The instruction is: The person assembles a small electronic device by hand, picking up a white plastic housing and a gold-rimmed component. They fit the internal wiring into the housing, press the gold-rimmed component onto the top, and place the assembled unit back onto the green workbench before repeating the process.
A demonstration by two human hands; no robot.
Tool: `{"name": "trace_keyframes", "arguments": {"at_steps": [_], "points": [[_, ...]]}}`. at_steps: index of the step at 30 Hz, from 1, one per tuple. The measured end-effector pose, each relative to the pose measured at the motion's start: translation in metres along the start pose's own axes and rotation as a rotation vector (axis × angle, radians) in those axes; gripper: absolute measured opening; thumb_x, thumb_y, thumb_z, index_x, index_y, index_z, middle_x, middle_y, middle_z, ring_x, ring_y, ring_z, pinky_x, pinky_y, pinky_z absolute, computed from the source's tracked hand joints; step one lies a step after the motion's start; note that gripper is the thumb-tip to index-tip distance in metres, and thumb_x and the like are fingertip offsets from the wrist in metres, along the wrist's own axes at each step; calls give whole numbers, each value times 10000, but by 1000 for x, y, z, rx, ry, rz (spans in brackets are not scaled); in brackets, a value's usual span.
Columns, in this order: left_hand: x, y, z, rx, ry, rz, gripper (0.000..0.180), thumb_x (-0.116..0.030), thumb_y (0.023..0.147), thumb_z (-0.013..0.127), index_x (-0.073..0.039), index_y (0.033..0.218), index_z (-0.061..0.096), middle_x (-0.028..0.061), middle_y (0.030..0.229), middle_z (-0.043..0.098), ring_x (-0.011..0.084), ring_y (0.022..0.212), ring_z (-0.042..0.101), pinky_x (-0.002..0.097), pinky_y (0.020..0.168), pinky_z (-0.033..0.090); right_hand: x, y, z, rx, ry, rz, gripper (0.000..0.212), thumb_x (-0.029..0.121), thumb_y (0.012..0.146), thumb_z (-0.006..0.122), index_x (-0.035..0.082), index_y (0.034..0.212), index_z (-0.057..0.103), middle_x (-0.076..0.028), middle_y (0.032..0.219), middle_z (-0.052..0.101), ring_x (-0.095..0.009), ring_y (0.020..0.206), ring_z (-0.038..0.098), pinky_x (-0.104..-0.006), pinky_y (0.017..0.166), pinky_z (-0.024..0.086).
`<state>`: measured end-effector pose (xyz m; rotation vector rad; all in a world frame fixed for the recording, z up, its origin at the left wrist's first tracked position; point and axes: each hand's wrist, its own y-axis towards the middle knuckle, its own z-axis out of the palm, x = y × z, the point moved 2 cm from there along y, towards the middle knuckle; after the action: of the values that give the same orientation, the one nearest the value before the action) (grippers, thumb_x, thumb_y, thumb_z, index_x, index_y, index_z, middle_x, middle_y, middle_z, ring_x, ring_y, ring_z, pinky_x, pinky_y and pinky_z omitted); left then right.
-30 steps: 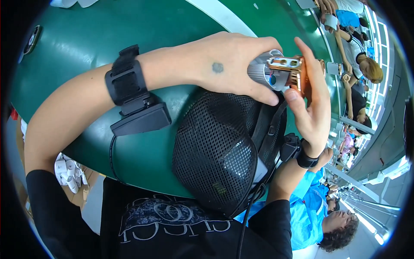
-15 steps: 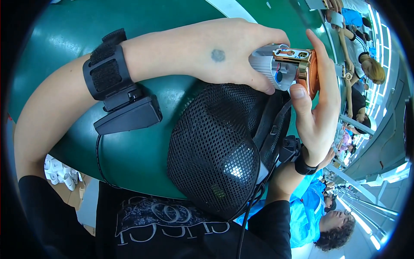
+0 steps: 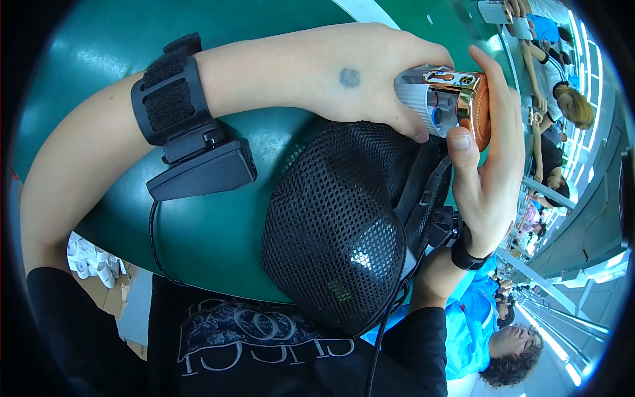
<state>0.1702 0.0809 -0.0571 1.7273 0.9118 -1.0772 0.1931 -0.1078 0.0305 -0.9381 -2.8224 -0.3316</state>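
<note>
My left hand [image 3: 380, 76] reaches across from the left and grips a white ribbed plastic housing [image 3: 413, 99] between thumb and fingers. Against its right end sits a shiny gold and copper-coloured round part [image 3: 477, 109]. Through a clear or open section between the two, small blue and red bits show; whether these are wires I cannot tell. My right hand [image 3: 493, 145] presses on the copper part, its thumb below and its fingers curving around the far right side. The left fingertips are hidden behind the housing.
A black mesh bag [image 3: 337, 218] lies on the green table [image 3: 198, 231] below my hands. A black strapped device [image 3: 198, 169] with a cable is on my left wrist. White parts [image 3: 92, 261] fill a box at lower left. A person in blue [image 3: 469, 331] sits at right.
My left hand and the white housing have shifted slightly right, a little closer to my right hand. Both hands keep their hold, and the view has moved slightly.
</note>
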Motion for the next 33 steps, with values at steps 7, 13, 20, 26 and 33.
{"name": "trace_keyframes", "arguments": {"at_steps": [7, 13, 20, 26, 33], "points": [[5, 1, 0, 3, -19, 8, 591, -330, 784, 853, -20, 1241, 640, 191, 1061, 724, 323, 970, 712, 385, 884, 557, 5, 0, 2, -6, -37, 18, 602, 487, 1060, 497, 86, 1508, 498, -152, 1274, 600, -273, 1085, 604, -363, 957, 477], [4, 2, 0, 8, -11, 31, 606, -327, 788, 849, -21, 1265, 636, 195, 1086, 722, 328, 986, 710, 391, 904, 557, 3, -1, -3, -41, -22, 13, 548, 431, 1081, 483, 76, 1497, 517, -155, 1300, 601, -273, 1109, 608, -367, 972, 477], [6, 3, 3, -26, 15, 40, 638, -341, 787, 849, -24, 1295, 629, 199, 1104, 721, 336, 1000, 708, 393, 920, 556, 5, 0, -1, -79, -47, -49, 552, 426, 1074, 507, 69, 1494, 521, -165, 1257, 606, -271, 1083, 607, -363, 955, 484], [2, 4, 2, -33, 28, 54, 671, -365, 781, 851, -23, 1311, 620, 201, 1109, 721, 339, 1003, 707, 391, 927, 554, 8, 0, -2, -57, -63, -64, 523, 386, 1069, 532, 72, 1487, 527, -176, 1255, 593, -281, 1092, 598, -364, 965, 477], [7, 4, 3, -16, 18, 50, 647, -318, 809, 837, -9, 1321, 590, 186, 1103, 706, 298, 977, 701, 376, 893, 561, 13, 2, 1, -31, -49, -18, 498, 344, 1069, 540, 71, 1485, 527, -176, 1300, 581, -286, 1143, 592, -369, 1007, 464]]}}
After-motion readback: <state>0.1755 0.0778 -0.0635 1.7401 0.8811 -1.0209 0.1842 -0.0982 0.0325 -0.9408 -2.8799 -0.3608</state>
